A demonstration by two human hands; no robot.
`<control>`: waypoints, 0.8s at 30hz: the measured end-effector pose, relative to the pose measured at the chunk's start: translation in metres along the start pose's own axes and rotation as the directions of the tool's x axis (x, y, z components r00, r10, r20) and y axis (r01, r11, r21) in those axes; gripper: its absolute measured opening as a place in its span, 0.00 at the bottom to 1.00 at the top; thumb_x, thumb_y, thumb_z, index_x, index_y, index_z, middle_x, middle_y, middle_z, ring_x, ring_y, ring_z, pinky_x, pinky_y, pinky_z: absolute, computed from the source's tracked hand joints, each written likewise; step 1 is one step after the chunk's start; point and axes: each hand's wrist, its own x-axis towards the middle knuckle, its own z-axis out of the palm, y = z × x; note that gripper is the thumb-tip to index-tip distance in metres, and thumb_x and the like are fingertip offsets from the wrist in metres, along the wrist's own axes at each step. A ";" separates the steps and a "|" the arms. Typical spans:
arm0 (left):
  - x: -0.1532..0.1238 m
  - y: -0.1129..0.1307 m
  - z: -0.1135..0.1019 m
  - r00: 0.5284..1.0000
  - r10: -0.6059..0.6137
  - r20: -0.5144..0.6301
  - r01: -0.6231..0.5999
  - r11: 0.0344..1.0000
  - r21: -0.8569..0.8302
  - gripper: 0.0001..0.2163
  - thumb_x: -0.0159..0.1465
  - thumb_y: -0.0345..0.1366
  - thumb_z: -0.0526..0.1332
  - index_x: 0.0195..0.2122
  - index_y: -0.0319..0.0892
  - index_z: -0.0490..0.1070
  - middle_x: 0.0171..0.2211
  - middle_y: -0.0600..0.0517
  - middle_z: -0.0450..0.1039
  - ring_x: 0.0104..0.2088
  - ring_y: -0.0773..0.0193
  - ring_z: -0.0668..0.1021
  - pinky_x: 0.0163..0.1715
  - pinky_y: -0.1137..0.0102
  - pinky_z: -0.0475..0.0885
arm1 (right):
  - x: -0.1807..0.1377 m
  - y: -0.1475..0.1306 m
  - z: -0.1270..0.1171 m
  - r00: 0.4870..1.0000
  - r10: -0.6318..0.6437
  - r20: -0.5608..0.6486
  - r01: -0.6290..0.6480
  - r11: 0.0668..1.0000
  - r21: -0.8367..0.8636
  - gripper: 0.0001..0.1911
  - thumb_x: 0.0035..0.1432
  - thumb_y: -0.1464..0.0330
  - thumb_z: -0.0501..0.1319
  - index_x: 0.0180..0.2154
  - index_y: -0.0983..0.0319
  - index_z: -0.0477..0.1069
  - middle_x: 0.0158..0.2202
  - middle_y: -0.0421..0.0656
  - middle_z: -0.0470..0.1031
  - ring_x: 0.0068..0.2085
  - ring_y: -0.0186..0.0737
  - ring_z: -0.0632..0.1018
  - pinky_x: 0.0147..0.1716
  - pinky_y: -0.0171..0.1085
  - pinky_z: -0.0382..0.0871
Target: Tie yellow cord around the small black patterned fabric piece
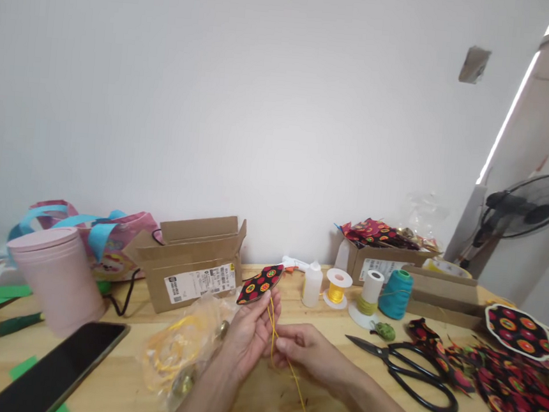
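Observation:
My left hand (255,329) is closed on a small patterned fabric piece (260,285), dark with red and orange flowers, held up above the table. A yellow cord (272,318) hangs from the fabric's lower end and passes down between my hands. My right hand (303,348) pinches that cord just right of my left hand, and a loose end trails below toward the table's near edge. Left of my left wrist lies a clear plastic bag (180,345) with yellow cord and round metallic pieces. Black-handled scissors (409,365) lie to the right of my right hand.
Behind my hands stand a white bottle (312,285), a yellow cord spool (337,290), a green spool (370,294) and a teal thread cone (395,295). Cardboard boxes (192,266) line the wall. A phone (56,366) and pink canister (59,280) are left; fabric scraps (518,387) lie right.

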 end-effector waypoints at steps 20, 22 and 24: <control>0.004 -0.006 -0.007 0.993 -0.115 -0.013 0.115 0.966 0.230 0.07 0.53 0.21 0.58 0.31 0.34 0.71 0.28 0.45 0.77 0.29 0.65 0.78 0.26 0.74 0.74 | -0.129 -0.028 0.008 0.790 0.596 -0.140 -0.438 0.710 0.552 0.09 0.50 0.69 0.57 0.28 0.70 0.70 0.23 0.45 0.74 0.22 0.31 0.74 0.23 0.27 0.62; 0.002 -0.009 -0.006 0.992 -0.126 0.006 0.121 0.958 0.261 0.07 0.52 0.21 0.59 0.31 0.34 0.72 0.29 0.44 0.77 0.29 0.63 0.78 0.26 0.74 0.74 | -0.138 -0.032 0.008 0.781 0.606 -0.151 -0.447 0.712 0.542 0.09 0.51 0.69 0.57 0.29 0.69 0.70 0.23 0.45 0.74 0.23 0.30 0.74 0.23 0.27 0.62; 0.001 -0.010 -0.006 0.993 -0.119 0.016 0.110 0.954 0.281 0.07 0.52 0.21 0.58 0.31 0.34 0.72 0.29 0.43 0.77 0.30 0.63 0.78 0.27 0.73 0.74 | -0.146 -0.033 0.010 0.769 0.619 -0.160 -0.461 0.709 0.533 0.09 0.51 0.68 0.57 0.29 0.69 0.70 0.24 0.45 0.74 0.24 0.30 0.74 0.22 0.26 0.62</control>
